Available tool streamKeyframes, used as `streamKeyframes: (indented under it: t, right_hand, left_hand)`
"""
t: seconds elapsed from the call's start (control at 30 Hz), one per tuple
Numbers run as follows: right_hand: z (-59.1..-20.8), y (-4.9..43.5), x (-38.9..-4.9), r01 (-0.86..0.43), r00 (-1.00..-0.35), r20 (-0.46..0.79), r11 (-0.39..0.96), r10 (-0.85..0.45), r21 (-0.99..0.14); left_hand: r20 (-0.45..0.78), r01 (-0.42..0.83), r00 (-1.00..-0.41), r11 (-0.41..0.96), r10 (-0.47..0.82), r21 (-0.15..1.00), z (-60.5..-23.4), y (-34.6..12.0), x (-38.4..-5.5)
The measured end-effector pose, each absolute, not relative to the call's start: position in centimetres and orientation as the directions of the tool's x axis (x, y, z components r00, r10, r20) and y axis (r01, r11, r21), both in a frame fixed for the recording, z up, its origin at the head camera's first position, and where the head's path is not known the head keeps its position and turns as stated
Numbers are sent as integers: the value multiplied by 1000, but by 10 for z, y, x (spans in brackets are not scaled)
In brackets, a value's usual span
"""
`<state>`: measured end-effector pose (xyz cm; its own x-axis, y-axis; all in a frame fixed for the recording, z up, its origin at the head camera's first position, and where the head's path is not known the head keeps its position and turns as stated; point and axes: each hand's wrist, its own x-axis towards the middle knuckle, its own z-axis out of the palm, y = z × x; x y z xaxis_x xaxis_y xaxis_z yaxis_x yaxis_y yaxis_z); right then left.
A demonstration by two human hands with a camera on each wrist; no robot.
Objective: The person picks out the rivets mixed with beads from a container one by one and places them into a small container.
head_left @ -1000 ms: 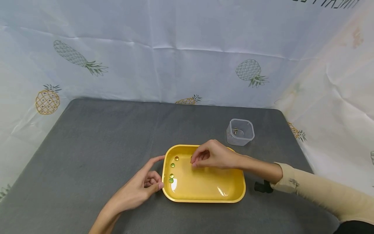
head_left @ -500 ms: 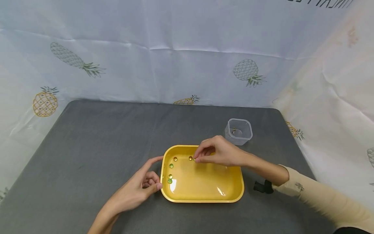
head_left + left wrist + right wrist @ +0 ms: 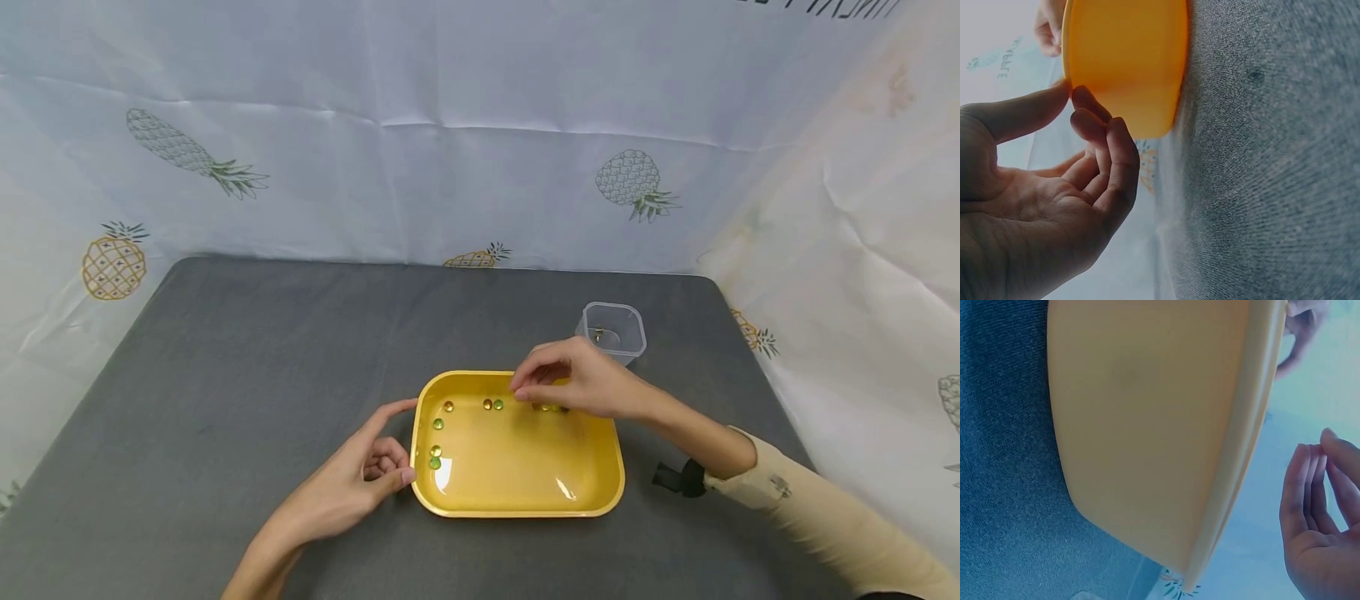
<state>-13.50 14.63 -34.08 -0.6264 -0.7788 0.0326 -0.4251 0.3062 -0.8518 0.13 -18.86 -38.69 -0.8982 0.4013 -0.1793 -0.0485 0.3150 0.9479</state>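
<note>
A yellow tray (image 3: 517, 511) holds several small green and gold glass beads. Its left side has a gold bead (image 3: 448, 407) and a few green beads (image 3: 438, 424). Farther right, another gold bead (image 3: 487, 404) lies beside a green bead (image 3: 498, 405). My left hand (image 3: 345, 487) touches the tray's left rim with thumb and index finger, the other fingers curled outside its wall. Over the tray's far side is my right hand (image 3: 585, 379), thumb and fingertips close together; whether a bead sits between them cannot be seen. More beads (image 3: 546, 407) show partly beneath it.
Behind my right hand stands a clear plastic container (image 3: 615, 321) with a few small gold bits inside. Grey cloth (image 3: 285, 350) covers the table. A pineapple-print curtain (image 3: 405, 183) rises at the back and sides. A black strap (image 3: 678, 478) hangs by the right sleeve.
My right hand has moved right and away from me, uncovering a gold and a green bead by the far wall, then more beads under the palm. The left hand stays at the rim.
</note>
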Motion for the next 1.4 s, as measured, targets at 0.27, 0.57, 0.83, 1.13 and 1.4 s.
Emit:
streamKeyframes:
  t: [0.27,0.57,0.83,1.13,1.4]
  right_hand:
    - [-336,150,-136,-439,-648,58,311,-759,-843]
    - [-338,154,-140,-446,-655,79,299,-751,-844]
    - [-339,170,-145,-451,-680,110,295,-725,-843]
    - [-335,194,-149,-447,-739,131,336,-661,-829]
    - [-331,215,-153,-452,-797,173,381,-579,-807]
  left_hand:
    - [-182,-54,-898,310,400,949,-387,-188,2]
    - [-198,-72,-897,310,396,948,-388,-188,1]
    - [-200,-76,-896,305,397,949,-388,-188,1]
    - [-190,-69,-896,295,402,953,-389,-188,2]
    - [-184,-63,-896,293,405,954,-388,-187,3]
